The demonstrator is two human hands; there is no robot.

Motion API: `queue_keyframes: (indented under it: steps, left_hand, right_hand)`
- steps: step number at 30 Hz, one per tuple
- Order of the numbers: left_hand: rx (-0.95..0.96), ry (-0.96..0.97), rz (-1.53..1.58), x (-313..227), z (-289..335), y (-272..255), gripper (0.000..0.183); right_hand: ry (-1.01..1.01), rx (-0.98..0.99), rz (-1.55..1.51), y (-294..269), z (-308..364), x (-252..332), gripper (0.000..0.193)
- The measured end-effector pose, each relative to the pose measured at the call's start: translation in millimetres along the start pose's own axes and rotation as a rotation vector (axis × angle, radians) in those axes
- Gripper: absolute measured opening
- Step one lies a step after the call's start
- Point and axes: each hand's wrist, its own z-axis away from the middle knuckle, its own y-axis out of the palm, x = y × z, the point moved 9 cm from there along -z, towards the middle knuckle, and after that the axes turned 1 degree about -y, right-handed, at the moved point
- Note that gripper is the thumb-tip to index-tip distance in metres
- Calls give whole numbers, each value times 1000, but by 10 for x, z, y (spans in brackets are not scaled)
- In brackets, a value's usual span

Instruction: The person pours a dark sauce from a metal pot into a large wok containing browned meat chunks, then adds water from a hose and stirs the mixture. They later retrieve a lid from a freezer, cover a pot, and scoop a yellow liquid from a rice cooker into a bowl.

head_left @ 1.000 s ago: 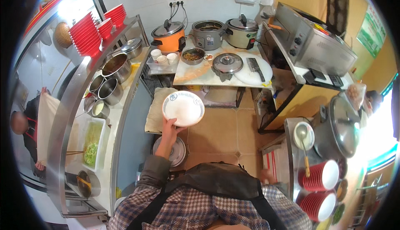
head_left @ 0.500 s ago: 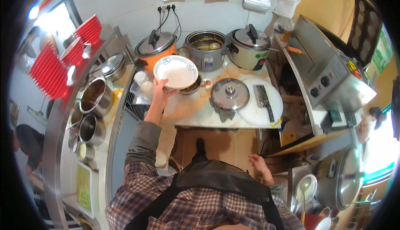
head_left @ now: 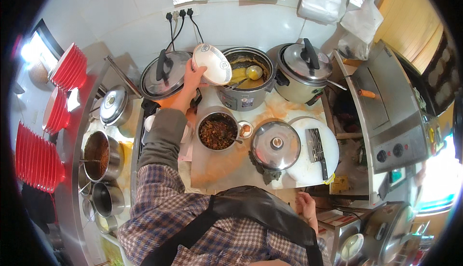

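My left hand (head_left: 194,84) grips the rim of a white bowl (head_left: 215,65) with a dark patterned band. The bowl tilts beside the left rim of an uncovered grey electric cooker (head_left: 243,103). Inside that cooker, a metal ladle (head_left: 254,72) rests in yellowish liquid. Low by the table's front edge hangs my right hand (head_left: 306,205), fingers loosely apart and holding nothing. Below the bowl, a steel pot (head_left: 217,130) holds dark brown chopped food, next to a small cup (head_left: 245,129).
Lidded cookers (head_left: 166,73) (head_left: 301,68) flank the uncovered one. A steel lid (head_left: 276,145) lies beside a round white cutting board (head_left: 301,162) with a cleaver (head_left: 317,152). Steel pots (head_left: 114,152) line the left counter below stacked red bowls (head_left: 41,162). A steel appliance (head_left: 386,116) stands right.
My left hand has carried the bowl forward, up to the grey cooker, and tilted it. The view has shifted toward the table, uncovering the pot of dark food. The right hand remains low, empty.
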Motion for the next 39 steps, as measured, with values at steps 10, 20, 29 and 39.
queue_keyframes:
  steps: [10,20,29,39]
  left_hand:
    - [-74,379,-513,-297,-592,189,80]
    - [-232,372,-441,-280,-393,107,83]
    - [-250,18,597,847,1300,-829,58]
    - [-599,-399,639,2586,4044,-1563,74]
  right_hand:
    - [-118,104,129,320,-1042,1192,21]
    - [-1010,117,667,1894,-2206,3359,55]
    - [-812,128,1129,3104,-3296,3834,50]
    - [-941,184,715,2391,-3978,4046,22]
